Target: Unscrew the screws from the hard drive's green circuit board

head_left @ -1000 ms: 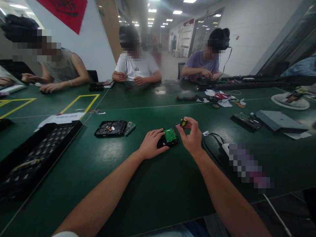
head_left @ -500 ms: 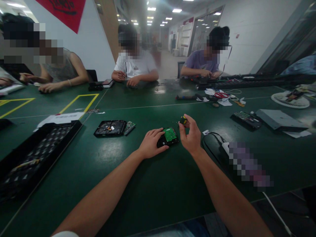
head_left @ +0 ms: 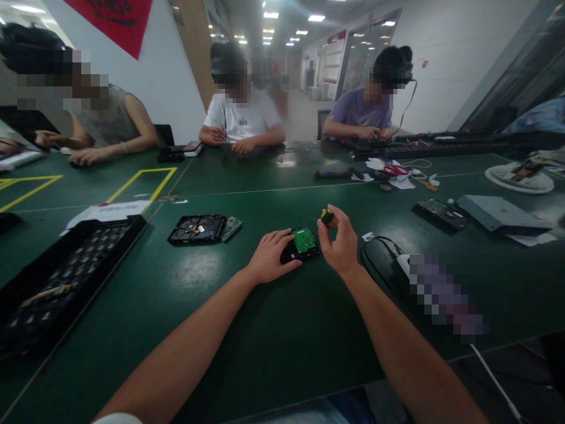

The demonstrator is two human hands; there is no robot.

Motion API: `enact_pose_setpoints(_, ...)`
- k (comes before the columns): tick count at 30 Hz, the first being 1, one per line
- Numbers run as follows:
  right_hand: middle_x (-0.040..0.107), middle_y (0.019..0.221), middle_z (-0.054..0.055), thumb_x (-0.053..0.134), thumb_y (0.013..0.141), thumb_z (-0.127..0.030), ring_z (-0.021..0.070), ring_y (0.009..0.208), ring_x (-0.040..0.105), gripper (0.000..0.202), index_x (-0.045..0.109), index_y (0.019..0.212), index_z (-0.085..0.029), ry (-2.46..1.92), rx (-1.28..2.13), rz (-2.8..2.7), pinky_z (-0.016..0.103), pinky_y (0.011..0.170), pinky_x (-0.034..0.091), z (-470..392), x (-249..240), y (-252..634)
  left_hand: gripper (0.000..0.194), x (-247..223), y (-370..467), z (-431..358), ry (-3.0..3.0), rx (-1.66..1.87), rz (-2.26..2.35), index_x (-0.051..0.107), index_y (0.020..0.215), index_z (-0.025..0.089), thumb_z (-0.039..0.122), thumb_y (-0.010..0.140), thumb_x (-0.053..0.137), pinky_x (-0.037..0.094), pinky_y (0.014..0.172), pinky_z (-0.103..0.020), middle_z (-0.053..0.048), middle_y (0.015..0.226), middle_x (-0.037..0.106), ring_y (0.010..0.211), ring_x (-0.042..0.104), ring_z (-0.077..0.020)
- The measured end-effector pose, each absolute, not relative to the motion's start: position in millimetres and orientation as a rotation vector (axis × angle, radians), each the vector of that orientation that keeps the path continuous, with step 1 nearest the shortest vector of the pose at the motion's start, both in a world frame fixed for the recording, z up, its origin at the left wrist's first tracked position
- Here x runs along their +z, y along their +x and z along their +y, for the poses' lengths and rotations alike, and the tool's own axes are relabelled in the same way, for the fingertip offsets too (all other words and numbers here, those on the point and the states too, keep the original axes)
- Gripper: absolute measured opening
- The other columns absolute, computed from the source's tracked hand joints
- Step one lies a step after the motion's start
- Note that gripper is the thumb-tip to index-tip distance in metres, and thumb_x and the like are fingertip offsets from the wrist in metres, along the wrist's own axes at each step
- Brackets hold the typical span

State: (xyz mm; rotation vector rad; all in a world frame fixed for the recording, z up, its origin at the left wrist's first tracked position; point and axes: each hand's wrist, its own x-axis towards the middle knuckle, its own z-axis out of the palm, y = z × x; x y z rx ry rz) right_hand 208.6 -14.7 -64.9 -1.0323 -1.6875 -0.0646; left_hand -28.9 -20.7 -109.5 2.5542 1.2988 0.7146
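My left hand (head_left: 272, 257) grips the left side of a hard drive (head_left: 304, 241), fingers over its top and thumb along the near edge. The drive lies flat on the green table, its green circuit board facing up. Between the thumb and fingertips of my right hand (head_left: 339, 238) is a small black-and-yellow screwdriver (head_left: 326, 215), held just above the drive's far right corner. Its shaft is too small to make out. Tiny specks, perhaps screws, lie on the table near it.
Left of the drive lie an opened hard drive (head_left: 198, 228) and a loose circuit board (head_left: 232, 228). A long black tray (head_left: 128, 235) is at far left. To the right are a power strip (head_left: 445, 291), another drive (head_left: 441, 215) and a grey metal case (head_left: 503, 214). Several people work opposite.
My right hand has shifted slightly left with the screwdriver, which has tilted a little. My left hand and the hard drive stay in place.
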Motion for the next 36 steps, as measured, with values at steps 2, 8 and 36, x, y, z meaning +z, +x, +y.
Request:
enact_pose_setpoints(2, 0.065, 0.127, 0.011, 0.065, 0.101, -0.036, 0.0237, 0.098, 0.069, 0.047, 0.051, 0.144, -0.029, -1.017, -0.09, -1.693, 0.043, 0.082, 0.066, -14.8, -62.8, 209.4, 0.076, -109.4, -28.8, -20.6, 2.552, 0.726, 1.296, 0.052, 0.15, 0.023, 0.064, 0.09, 0.07, 0.036, 0.122, -0.057, -0.013, 0.162, 0.048, 0.147, 0.046, -0.0362)
enact_pose_setpoints(8, 0.064, 0.128, 0.012, 0.061, 0.102, -0.03, 0.0244, 0.103, 0.069, 0.047, 0.049, 0.148, -0.028, -1.006, -0.119, -1.7, 0.042, 0.083, 0.065, -12.8, -63.1, 211.5, 0.076, -108.2, -28.5, -20.5, 2.549, 0.721, 1.282, 0.052, 0.15, 0.024, 0.065, 0.089, 0.07, 0.036, 0.121, -0.058, -0.013, 0.16, 0.05, 0.146, 0.047, -0.0368)
enact_pose_setpoints(36, 0.064, 0.136, 0.013, 0.053, 0.105, -0.027, 0.0262, 0.117, 0.067, 0.052, 0.043, 0.156, -0.029, -0.972, -0.078, -1.735, 0.048, 0.097, 0.063, -12.7, -64.4, 208.7, 0.077, -105.9, -28.0, -21.8, 2.545, 0.709, 1.298, 0.052, 0.151, 0.023, 0.067, 0.09, 0.069, 0.036, 0.122, -0.057, -0.013, 0.161, 0.049, 0.146, 0.047, -0.0359)
